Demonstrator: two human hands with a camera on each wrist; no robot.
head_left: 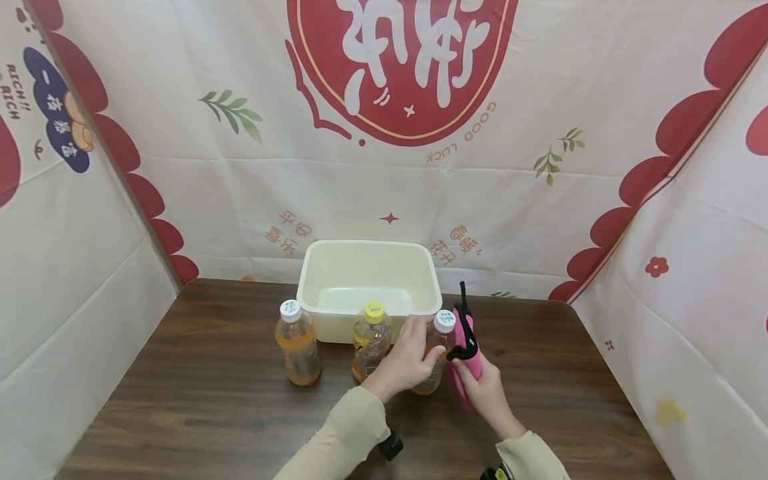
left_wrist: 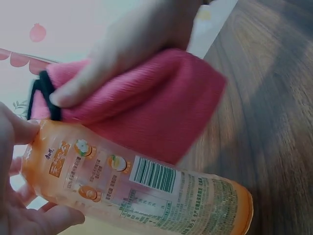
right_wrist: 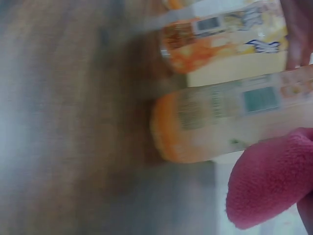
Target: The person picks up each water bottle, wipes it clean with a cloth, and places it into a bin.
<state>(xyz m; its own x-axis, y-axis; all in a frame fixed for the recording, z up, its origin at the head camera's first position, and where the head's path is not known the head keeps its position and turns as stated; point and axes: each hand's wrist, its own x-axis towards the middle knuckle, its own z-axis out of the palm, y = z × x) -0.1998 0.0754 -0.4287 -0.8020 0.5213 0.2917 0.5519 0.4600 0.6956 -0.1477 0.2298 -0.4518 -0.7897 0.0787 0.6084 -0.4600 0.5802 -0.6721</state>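
Note:
My left hand (head_left: 403,360) grips the upper part of a white-capped bottle (head_left: 427,385), which stands upright on the table at the right end of a row. In the left wrist view, that bottle (left_wrist: 146,183) has an orange-trimmed printed label with a barcode. A pink cloth (left_wrist: 161,105) with a black band and loop is held in my right hand (head_left: 489,393), right beside the bottle. Its lower part hangs along the bottle's side; in the right wrist view the cloth (right_wrist: 269,181) overlaps the bottle (right_wrist: 220,117).
A yellow-capped bottle (head_left: 370,347) stands just left of my left hand. Farther left is another white-capped bottle (head_left: 300,353) with orange liquid. Behind the row sits a cream plastic bin (head_left: 336,327). Printed fabric (head_left: 372,193) walls the wooden table (head_left: 210,380) at the back and sides.

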